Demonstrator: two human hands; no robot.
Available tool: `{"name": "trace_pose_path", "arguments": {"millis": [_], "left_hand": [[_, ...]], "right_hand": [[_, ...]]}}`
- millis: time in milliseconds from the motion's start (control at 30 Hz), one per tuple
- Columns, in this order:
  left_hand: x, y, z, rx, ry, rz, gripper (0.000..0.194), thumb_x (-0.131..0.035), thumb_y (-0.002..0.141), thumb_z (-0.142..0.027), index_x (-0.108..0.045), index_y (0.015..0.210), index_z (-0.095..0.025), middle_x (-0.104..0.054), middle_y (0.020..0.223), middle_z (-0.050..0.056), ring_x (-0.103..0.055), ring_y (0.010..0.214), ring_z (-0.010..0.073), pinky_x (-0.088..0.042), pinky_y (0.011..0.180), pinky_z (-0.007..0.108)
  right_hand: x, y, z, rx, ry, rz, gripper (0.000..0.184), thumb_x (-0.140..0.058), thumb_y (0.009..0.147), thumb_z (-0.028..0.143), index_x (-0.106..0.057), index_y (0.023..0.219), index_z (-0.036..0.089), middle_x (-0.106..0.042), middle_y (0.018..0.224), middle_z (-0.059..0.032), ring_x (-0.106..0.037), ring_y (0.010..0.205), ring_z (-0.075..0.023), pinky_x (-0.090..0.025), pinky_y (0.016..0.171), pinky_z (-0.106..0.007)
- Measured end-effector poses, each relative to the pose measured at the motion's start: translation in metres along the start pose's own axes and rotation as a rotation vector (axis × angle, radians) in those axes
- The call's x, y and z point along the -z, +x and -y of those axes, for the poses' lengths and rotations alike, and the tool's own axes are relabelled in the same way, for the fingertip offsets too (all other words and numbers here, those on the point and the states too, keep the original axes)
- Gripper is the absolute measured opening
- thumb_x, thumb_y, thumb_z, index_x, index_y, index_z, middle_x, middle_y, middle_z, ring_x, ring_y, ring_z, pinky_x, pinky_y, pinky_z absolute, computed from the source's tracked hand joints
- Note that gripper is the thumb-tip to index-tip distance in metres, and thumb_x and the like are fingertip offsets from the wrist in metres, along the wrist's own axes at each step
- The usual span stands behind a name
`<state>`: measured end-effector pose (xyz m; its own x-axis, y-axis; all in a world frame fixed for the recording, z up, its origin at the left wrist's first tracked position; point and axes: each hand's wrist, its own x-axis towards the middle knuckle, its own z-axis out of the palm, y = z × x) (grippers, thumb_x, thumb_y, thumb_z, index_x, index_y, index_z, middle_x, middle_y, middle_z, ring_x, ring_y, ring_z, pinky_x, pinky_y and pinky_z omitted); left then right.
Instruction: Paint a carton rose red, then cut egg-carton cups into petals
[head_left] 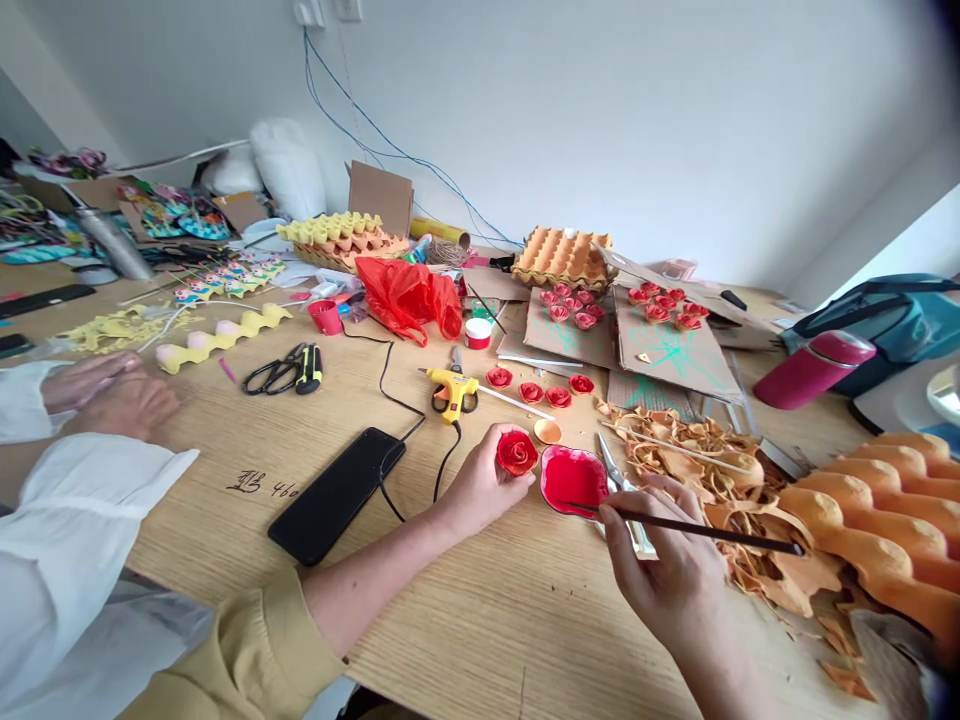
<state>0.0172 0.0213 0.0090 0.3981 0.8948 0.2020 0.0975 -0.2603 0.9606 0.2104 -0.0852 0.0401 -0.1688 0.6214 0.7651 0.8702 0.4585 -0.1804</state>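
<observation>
Between the fingers of my left hand (pixel 480 485) is a red rose (pixel 517 453), its spiral petals facing up. My right hand (pixel 671 560) grips a dark paintbrush (pixel 705 527), whose tip dips into a small dish of red paint (pixel 574 480). Scissors (pixel 619 470) lie partly behind my right hand. Just beyond the dish sits a small orange cup piece (pixel 547 431). Several finished-looking red roses (pixel 559 397) stand in a loose group behind it. A yellow glue gun (pixel 452 392) rests on the table to the left of them.
Orange egg-carton scraps (pixel 765 540) and an egg tray (pixel 885 500) crowd the right. Cardboard sheets (pixel 675 345) hold more roses at the back. A black phone (pixel 337 495) and its cable lie left of my arm. Another person's hands (pixel 124 395) rest at far left.
</observation>
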Motion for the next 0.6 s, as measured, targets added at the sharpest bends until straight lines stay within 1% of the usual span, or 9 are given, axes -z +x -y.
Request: {"name": "trace_pose_path", "arguments": {"millis": [100,233,367,433,533,600], "left_hand": [[0.0004,0.0001,-0.0037,0.017,0.007,-0.014,0.040,-0.072,0.074,-0.017,-0.052,0.109,-0.021,-0.066,0.098,0.001,-0.065,0.090,0.0168,-0.054,0.085,0.030],[0.0013,-0.0010,-0.0071,0.018,0.030,-0.022,0.045,-0.076,0.071,-0.019,-0.052,0.109,-0.021,-0.065,0.099,0.001,-0.064,0.091,0.0172,-0.053,0.086,0.031],[0.0007,-0.0013,-0.0045,0.040,-0.080,0.016,0.050,-0.074,0.070,-0.016,-0.049,0.113,-0.021,-0.063,0.102,0.002,-0.064,0.091,0.0162,-0.053,0.084,0.030],[0.0001,-0.0007,-0.0037,0.052,-0.146,0.042,0.050,-0.071,0.071,-0.012,-0.049,0.114,-0.021,-0.063,0.104,0.002,-0.065,0.091,0.0155,-0.054,0.084,0.029],[-0.0004,0.0003,-0.0056,0.054,-0.184,0.048,0.044,-0.067,0.071,-0.007,-0.051,0.110,-0.020,-0.063,0.103,0.002,-0.064,0.095,0.0150,-0.053,0.089,0.029],[-0.0005,0.0002,-0.0084,0.069,-0.202,0.052,0.041,-0.069,0.072,-0.009,-0.052,0.108,-0.019,-0.064,0.101,0.001,-0.064,0.094,0.0151,-0.053,0.088,0.029]], "right_hand": [[-0.0016,-0.0009,-0.0006,-0.011,0.009,0.016,0.008,-0.059,0.093,0.015,-0.058,0.093,0.023,-0.070,0.077,0.0021,-0.064,0.067,-0.0167,-0.048,0.091,-0.043],[-0.0006,-0.0008,0.0002,-0.011,0.026,0.027,0.009,-0.060,0.092,0.013,-0.059,0.093,0.022,-0.070,0.078,0.0014,-0.063,0.067,-0.0162,-0.048,0.090,-0.042],[0.0047,0.0016,0.0013,-0.050,0.022,-0.048,0.010,-0.061,0.091,0.012,-0.060,0.093,0.022,-0.068,0.076,0.0007,-0.065,0.072,-0.0182,-0.050,0.082,-0.038],[0.0070,0.0025,0.0014,-0.064,0.016,-0.070,0.009,-0.061,0.091,0.013,-0.061,0.092,0.022,-0.068,0.075,0.0007,-0.065,0.072,-0.0185,-0.051,0.080,-0.037],[0.0081,0.0014,0.0020,-0.079,0.051,-0.090,0.012,-0.061,0.090,0.011,-0.063,0.095,0.022,-0.069,0.077,-0.0002,-0.065,0.074,-0.0187,-0.051,0.083,-0.038],[0.0071,-0.0008,0.0034,-0.097,0.106,-0.118,0.017,-0.061,0.090,0.009,-0.064,0.102,0.021,-0.071,0.083,-0.0017,-0.066,0.077,-0.0191,-0.050,0.087,-0.041]]}}
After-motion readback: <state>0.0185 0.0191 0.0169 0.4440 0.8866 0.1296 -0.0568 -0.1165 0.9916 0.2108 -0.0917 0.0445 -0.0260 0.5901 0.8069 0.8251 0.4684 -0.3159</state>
